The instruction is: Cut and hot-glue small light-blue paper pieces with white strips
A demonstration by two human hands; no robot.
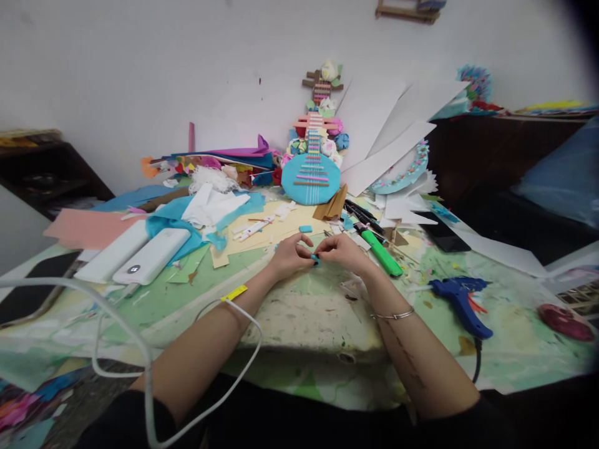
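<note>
My left hand (291, 255) and my right hand (344, 252) meet over the middle of the table, fingertips pinched together. Between them is a small blue piece (315, 257), mostly covered by the fingers; its exact kind is too small to tell. Just beyond the hands lies a little blue rectangular piece (306, 229). Behind it a paper-craft lute (311, 181) with a round blue body, striped strings and paper flowers leans upright against the wall. To the right of my right hand lies a green highlighter (381, 252).
A blue glue gun (461, 302) lies on the right, below a black phone (442, 234). White power banks (152, 255) sit at the left, and a white cable (148, 374) loops over my left forearm. Black pens (362, 215), paper scraps and white sheets (384, 143) crowd the back.
</note>
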